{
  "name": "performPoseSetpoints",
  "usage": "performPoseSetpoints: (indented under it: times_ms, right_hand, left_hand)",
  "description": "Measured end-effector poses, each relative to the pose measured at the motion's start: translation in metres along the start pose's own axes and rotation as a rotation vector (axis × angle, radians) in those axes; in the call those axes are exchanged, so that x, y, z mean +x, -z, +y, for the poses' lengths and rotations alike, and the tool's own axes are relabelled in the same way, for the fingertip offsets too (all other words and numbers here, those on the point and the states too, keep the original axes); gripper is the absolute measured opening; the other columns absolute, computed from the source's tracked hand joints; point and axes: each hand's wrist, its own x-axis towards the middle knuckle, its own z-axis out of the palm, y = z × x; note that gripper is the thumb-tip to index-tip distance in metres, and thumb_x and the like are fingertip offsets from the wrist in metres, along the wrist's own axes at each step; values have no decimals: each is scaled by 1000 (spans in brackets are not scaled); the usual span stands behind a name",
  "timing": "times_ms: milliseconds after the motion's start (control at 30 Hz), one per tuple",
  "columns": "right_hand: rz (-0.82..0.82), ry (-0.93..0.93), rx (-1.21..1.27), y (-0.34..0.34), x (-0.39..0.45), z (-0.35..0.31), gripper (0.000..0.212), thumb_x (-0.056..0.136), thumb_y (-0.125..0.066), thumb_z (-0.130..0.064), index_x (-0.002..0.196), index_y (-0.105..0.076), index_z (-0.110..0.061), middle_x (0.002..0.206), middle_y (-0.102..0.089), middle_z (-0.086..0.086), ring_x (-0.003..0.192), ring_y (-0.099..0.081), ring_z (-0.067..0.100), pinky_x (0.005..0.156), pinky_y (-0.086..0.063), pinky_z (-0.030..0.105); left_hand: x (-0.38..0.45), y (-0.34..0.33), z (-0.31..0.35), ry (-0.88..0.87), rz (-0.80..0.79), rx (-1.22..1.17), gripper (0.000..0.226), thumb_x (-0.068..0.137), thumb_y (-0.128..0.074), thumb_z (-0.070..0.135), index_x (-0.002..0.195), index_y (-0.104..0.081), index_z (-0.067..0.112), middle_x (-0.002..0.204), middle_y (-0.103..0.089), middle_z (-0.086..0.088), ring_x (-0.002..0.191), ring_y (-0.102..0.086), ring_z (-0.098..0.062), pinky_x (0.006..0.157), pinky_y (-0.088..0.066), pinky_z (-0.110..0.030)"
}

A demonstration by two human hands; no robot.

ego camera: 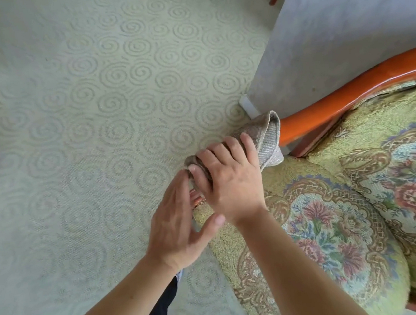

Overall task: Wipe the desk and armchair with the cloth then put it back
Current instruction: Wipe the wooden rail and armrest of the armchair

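Head view: right hand (232, 180), grip curled over grey cloth (267, 138) to wipe armchair (336, 220) arm beneath; left hand (178, 227) alongside, fingers straight, empty.

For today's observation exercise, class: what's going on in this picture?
A person is wiping an armchair. The right hand presses a grey cloth over the front end of the chair's orange wooden armrest. The left hand, fingers straight, touches the arm's end beside it and holds nothing. The floral seat cushion lies to the right, patterned carpet below.
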Motion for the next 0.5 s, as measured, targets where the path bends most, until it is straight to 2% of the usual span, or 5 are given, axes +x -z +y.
performPoseSetpoints:
  times_ms: [133, 200, 267, 367, 500]
  right_hand:
    - [25, 79, 17, 6, 10, 27, 36, 102, -43, -44, 103, -70, -20, 97, -67, -2, 103, -58, 28, 113, -30, 43]
    - [75, 22, 48, 8, 15, 43, 37, 102, -45, -43, 100, -71, -18, 94, -69, 0, 101, -60, 29, 111, -33, 43]
    - [117, -56, 80, 9, 20, 65, 39, 101, -45, -41, 101, -73, -15, 97, -71, 3, 102, -62, 31, 110, -34, 46]
    - [122, -115, 82, 12, 25, 102, 45, 102, -38, -40, 104, -73, -11, 102, -73, 6, 107, -63, 32, 112, -33, 48]
    - [110, -125, 10, 17, 33, 154, 48, 103, -35, -38, 105, -73, -9, 105, -72, 7, 110, -62, 32, 114, -32, 49]
  left_hand:
    - [16, -6, 10, -44, 53, 9, 93, 94, -23, 75, 152, -25, 3, 157, -33, -4, 146, -23, 1, 117, -25, -19]
    - [26, -8, 15, -36, 44, 26, 98, 93, -21, 76, 152, -26, -2, 159, -33, -15, 147, -31, -17, 118, -33, -38]
    - [35, -10, 22, -38, 17, 43, 102, 92, -19, 76, 153, -24, -5, 158, -33, -19, 148, -32, -25, 115, -35, -48]
    - [56, -18, 38, -47, -63, 90, 101, 92, -15, 76, 154, -21, -3, 160, -31, -17, 149, -29, -25, 115, -34, -49]
    - [93, -33, 60, -48, -166, 295, 99, 92, -6, 77, 156, -21, 3, 160, -33, -13, 149, -29, -24, 121, -27, -43]
